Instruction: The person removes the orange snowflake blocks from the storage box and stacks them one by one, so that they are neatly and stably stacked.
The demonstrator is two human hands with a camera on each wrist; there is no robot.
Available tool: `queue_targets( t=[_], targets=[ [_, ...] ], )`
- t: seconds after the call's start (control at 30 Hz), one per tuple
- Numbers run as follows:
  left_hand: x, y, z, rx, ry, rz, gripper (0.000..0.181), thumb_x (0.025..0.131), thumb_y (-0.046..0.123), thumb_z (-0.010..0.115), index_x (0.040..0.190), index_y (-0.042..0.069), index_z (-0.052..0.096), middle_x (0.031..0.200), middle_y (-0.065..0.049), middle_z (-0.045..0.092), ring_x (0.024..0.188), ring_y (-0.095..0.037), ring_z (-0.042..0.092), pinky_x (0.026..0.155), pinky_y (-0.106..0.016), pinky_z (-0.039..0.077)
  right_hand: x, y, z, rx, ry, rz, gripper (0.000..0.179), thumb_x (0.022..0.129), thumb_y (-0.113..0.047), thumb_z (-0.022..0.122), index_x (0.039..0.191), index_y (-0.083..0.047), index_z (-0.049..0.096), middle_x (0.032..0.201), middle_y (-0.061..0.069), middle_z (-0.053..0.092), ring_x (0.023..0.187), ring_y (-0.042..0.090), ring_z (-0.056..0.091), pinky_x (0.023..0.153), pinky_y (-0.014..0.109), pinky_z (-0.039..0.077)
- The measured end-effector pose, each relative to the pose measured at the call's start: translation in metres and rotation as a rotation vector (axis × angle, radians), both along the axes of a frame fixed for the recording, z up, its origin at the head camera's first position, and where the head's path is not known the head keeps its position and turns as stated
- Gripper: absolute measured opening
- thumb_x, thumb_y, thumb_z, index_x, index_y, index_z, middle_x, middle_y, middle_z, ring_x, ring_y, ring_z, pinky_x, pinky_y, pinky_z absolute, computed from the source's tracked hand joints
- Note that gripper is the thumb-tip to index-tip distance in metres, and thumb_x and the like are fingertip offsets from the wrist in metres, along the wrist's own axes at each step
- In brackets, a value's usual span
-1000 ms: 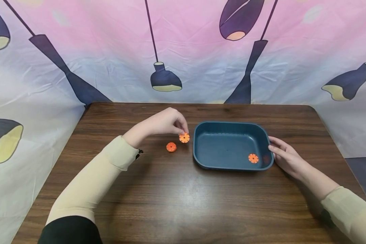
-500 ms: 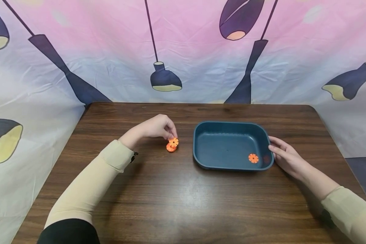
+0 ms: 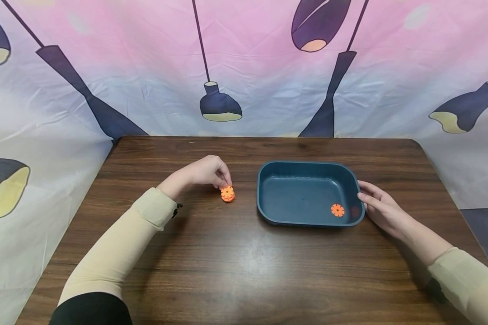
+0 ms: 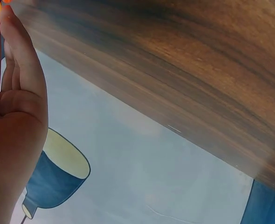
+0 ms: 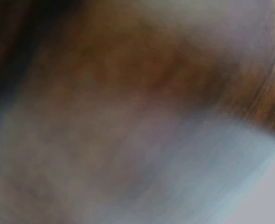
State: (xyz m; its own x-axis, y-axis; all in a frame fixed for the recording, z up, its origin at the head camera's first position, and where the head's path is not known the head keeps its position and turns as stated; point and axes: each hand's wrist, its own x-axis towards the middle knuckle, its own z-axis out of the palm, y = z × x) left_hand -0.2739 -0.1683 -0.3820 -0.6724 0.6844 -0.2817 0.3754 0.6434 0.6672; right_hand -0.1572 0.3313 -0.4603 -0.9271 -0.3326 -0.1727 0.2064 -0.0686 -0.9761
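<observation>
In the head view my left hand [image 3: 209,172] pinches an orange notched disc [image 3: 227,192] between thumb and fingertips, right over another orange disc [image 3: 228,200] on the table. The left wrist view has the thumb and fingers [image 4: 17,37] pointing up to the corner, a bright bit of the disc at their tips. My right hand [image 3: 384,208] grips the right end of a dark blue rectangular tray [image 3: 301,224], thumb at the rim and fingers along the outside. One orange notched disc [image 3: 337,210] lies in the tray's near right corner. The right wrist view is blurred.
The brown wooden table [image 3: 244,280] reaches back to a hanging cloth [image 3: 154,67] printed with lamps. The tray stands right of the table's middle, a short gap from the left hand's discs.
The left hand has moved left and down with its disc, from beside the tray to over the disc on the table. The right hand and tray have stayed put.
</observation>
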Motion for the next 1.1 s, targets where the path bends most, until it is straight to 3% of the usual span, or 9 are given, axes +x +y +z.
queue_targets(
  t=[0.2, 0.7, 0.87, 1.1],
  targets=[
    [0.000, 0.000, -0.005, 0.008, -0.009, -0.003, 0.011, 0.091, -0.010, 0.072, 0.095, -0.005, 0.081, 0.081, -0.011, 0.079, 0.069, -0.004, 0.067, 0.067, -0.024, 0.061, 0.000, 0.000, -0.001, 0.013, 0.018, 0.012, 0.031, 0.114, -0.014, 0.045, 0.138, -0.032, 0.054, 0.130, -0.018, 0.066, 0.121, -0.009, 0.061, 0.098, 0.009, 0.049],
    [-0.001, -0.001, -0.009, -0.019, 0.006, -0.007, 0.011, 0.090, -0.008, 0.073, 0.095, -0.003, 0.081, 0.082, -0.011, 0.080, 0.068, -0.004, 0.067, 0.066, -0.021, 0.058, 0.001, 0.000, 0.002, 0.039, 0.008, 0.015, 0.031, 0.114, -0.016, 0.046, 0.140, -0.033, 0.051, 0.133, -0.022, 0.064, 0.123, -0.012, 0.058, 0.098, 0.008, 0.047],
    [-0.001, -0.001, -0.004, -0.028, 0.034, -0.003, 0.012, 0.089, -0.006, 0.073, 0.096, -0.001, 0.082, 0.084, -0.010, 0.080, 0.069, -0.007, 0.068, 0.066, -0.022, 0.058, 0.000, 0.000, 0.002, 0.034, 0.009, 0.014, 0.030, 0.114, -0.015, 0.045, 0.139, -0.032, 0.051, 0.132, -0.021, 0.065, 0.123, -0.011, 0.059, 0.098, 0.007, 0.048],
    [-0.001, 0.009, 0.010, 0.018, 0.069, -0.022, 0.012, 0.091, -0.003, 0.072, 0.100, -0.003, 0.080, 0.087, -0.009, 0.080, 0.078, -0.022, 0.074, 0.071, -0.024, 0.058, 0.000, 0.000, 0.002, 0.030, -0.002, 0.004, 0.029, 0.114, -0.015, 0.046, 0.138, -0.031, 0.051, 0.131, -0.019, 0.066, 0.121, -0.009, 0.061, 0.098, 0.009, 0.050]
  ],
)
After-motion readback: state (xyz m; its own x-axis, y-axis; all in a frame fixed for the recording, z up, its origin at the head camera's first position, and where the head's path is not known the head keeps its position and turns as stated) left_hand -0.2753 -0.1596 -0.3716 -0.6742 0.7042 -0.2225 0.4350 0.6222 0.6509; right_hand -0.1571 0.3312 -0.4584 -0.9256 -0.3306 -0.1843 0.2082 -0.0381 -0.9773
